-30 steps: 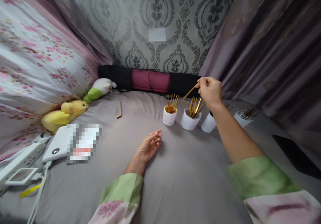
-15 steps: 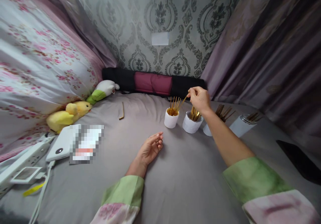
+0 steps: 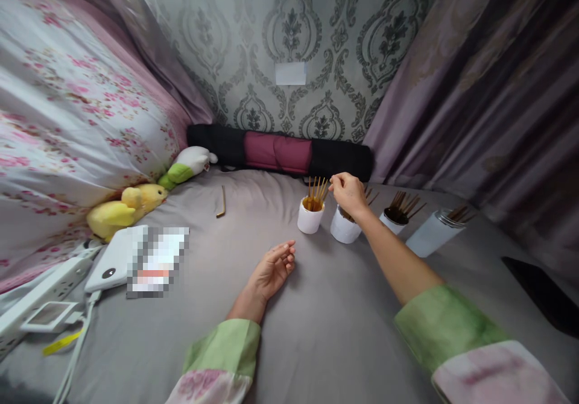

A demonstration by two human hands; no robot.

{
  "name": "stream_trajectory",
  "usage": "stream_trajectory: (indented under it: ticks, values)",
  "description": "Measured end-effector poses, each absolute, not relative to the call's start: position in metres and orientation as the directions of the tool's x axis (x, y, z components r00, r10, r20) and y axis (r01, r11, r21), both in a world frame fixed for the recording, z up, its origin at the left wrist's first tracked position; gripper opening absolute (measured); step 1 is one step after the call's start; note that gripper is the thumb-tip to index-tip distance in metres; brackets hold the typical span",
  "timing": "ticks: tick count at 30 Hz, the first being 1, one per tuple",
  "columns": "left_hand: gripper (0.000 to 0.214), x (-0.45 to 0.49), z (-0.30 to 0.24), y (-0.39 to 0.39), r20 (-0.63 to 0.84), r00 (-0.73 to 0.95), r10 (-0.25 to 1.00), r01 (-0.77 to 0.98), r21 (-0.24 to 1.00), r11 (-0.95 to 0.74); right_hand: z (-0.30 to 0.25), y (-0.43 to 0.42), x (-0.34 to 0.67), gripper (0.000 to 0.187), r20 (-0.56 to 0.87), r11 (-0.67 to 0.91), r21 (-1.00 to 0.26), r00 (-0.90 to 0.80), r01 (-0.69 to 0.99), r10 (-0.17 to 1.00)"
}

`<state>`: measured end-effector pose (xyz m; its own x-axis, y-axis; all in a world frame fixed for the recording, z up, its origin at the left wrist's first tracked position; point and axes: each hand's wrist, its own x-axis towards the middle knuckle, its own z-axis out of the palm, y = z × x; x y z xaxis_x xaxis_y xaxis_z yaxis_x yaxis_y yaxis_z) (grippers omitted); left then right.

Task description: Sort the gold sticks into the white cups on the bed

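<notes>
My right hand (image 3: 347, 193) has its fingertips pinched at the right side of a white cup (image 3: 310, 220) with an amber-coloured inside. It is closed on a thin brown stick, mostly hidden by the fingers. Several thin sticks (image 3: 316, 194) stand upright in that cup. Beneath my right hand and wrist is a second white cup (image 3: 345, 230), partly covered, with sticks in it. My left hand (image 3: 272, 269) rests on the grey sheet (image 3: 316, 325) in front of the cups, holding nothing, its fingers loosely curled and slightly apart.
Farther right are a third cup (image 3: 392, 222) and a tilted white container (image 3: 432, 235), both with sticks. A hex key (image 3: 222, 202) lies left. A black and maroon roll (image 3: 278, 151) lies along the wall. Plush toys (image 3: 131, 208), a power bank (image 3: 115, 265) and a power strip (image 3: 49, 292) sit left.
My right hand has moved left and down, bringing the stick to the first cup and uncovering more of the third cup. My left hand stays in place. The view has shifted slightly.
</notes>
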<state>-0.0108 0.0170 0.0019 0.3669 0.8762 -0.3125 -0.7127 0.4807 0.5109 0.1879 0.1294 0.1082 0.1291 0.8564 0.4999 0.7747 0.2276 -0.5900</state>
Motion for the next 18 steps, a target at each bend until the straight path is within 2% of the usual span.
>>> stream_trajectory:
  ticks: [6,18]
  values:
    - [0.023,-0.010,0.001,0.018,-0.326,0.365,0.872,-0.709,0.510,0.488,0.099,0.132,0.188,0.026,0.458,0.169,-0.580,0.147,0.797,0.877]
    - [0.023,-0.012,0.000,0.018,-0.322,0.365,0.874,-0.710,0.510,0.485,0.090,0.137,0.188,0.030,0.459,0.181,-0.604,0.153,0.776,0.875]
